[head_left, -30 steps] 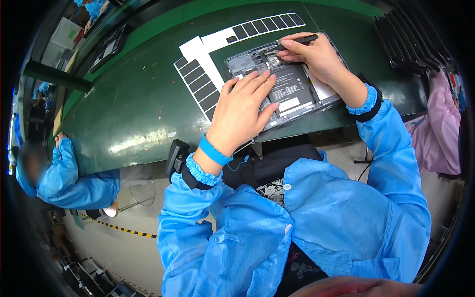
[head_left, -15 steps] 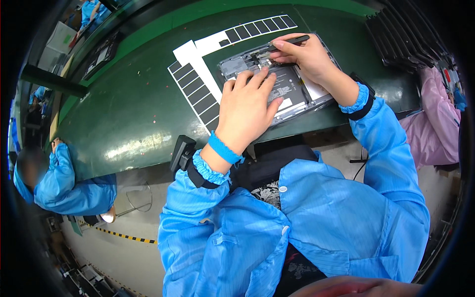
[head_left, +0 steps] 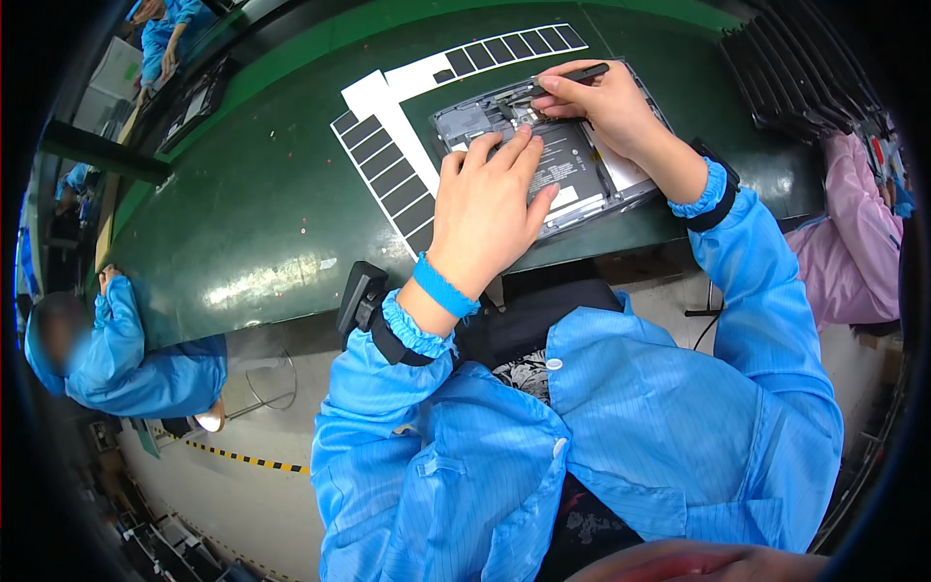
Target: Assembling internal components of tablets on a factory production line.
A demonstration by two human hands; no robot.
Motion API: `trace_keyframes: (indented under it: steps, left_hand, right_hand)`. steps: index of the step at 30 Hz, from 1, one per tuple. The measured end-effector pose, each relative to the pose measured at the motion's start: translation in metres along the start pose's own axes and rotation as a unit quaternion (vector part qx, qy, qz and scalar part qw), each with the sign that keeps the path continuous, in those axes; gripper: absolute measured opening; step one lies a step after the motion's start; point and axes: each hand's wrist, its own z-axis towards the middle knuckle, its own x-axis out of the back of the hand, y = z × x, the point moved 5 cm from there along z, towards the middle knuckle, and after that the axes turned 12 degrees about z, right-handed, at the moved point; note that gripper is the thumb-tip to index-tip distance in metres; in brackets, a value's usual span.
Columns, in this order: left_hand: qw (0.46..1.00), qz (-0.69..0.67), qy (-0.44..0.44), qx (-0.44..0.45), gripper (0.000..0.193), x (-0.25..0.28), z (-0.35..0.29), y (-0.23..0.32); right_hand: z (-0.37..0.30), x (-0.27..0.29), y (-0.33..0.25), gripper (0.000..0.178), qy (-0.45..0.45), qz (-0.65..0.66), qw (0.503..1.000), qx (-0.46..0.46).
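An opened laptop base (head_left: 582, 218), with its grey frame, boards and black battery (head_left: 570, 173) exposed, lies on the green table. My left hand (head_left: 490, 199) rests over its left part, fingers spread and fingertips touching down by the small parts near the battery's upper edge. What lies right under those fingertips is hidden. In my right hand (head_left: 606, 112), above the laptop's far side, a pair of black tweezers (head_left: 589, 72) is pinched between thumb and fingers. Its tips point left into the inner parts, close to my left fingertips, and are too small to make out.
White sheets with rows of black rectangular pads (head_left: 383, 170) lie left of and behind the laptop. A rack of upright black panels (head_left: 790, 73) stands at the right, near a pink sleeve (head_left: 853, 233). Another person in blue (head_left: 126, 335) sits at the table's left end.
Both hands stay at the laptop with almost the same pose, the tweezers still in my right hand. At the far upper left, another person in blue has leaned further into view.
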Motion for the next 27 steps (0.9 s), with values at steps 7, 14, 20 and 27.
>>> trace_keyframes:
  steps: [7,14,20,27]
  left_hand:
    - [0.999,0.030,0.030,0.014,0.052,-0.004,0.006,-0.002]
    - [0.996,0.080,0.014,-0.033,0.057,-0.009,0.009,-0.003]
    - [0.999,-0.003,0.017,-0.038,0.060,-0.008,0.008,-0.013]
    - [0.969,-0.069,0.020,0.235,0.027,0.051,-0.016,-0.131]
  right_hand:
    - [0.000,0.002,0.001,0.020,-0.008,-0.016,1.000,-0.004]
    - [0.000,0.002,0.001,0.024,0.008,0.032,0.999,0.041]
    - [-0.004,-0.002,-0.006,0.026,0.021,-0.015,1.000,0.006]
    - [0.033,-0.086,-0.040,0.029,-0.099,-0.093,0.991,0.018]
